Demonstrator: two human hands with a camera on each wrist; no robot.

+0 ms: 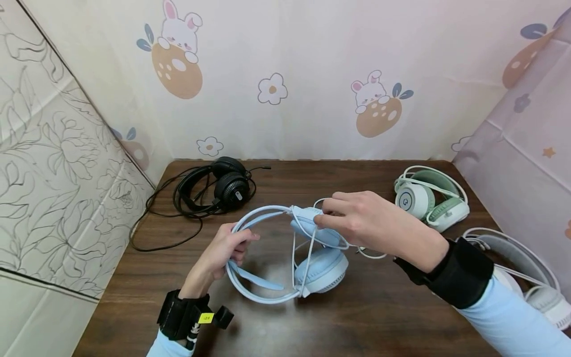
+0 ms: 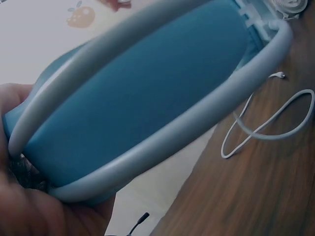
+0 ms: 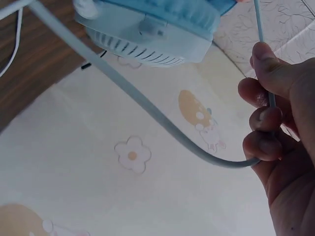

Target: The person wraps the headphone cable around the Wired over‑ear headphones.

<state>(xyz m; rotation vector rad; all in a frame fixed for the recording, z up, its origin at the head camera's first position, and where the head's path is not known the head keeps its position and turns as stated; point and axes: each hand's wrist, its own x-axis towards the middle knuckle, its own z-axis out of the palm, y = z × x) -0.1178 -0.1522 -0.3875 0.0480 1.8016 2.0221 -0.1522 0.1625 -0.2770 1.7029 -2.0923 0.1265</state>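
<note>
Light blue over-ear headphones (image 1: 321, 270) are held in the middle of the view, tilted, with their ear cups to the right. My left hand (image 1: 227, 248) grips the headband (image 1: 256, 295) at its left, top end. In the left wrist view the fingers wrap round the blue inner band (image 2: 133, 103) and its two pale tubes. Above the ear cups my right hand (image 1: 352, 215) pinches the white cable (image 1: 308, 263). The right wrist view shows the thumb and curled fingers on that cable (image 3: 197, 152), which loops down from them. Part of the upper ear cup is hidden behind the right hand.
Black headphones (image 1: 234, 191) with a coiled cord lie at the back left of the brown table (image 1: 303, 178). White-and-green headphones (image 1: 412, 198) lie at the back right. White-and-grey headphones (image 1: 544, 302) sit at the right edge, partly behind the right sleeve. Patterned walls (image 1: 312, 124) enclose the table.
</note>
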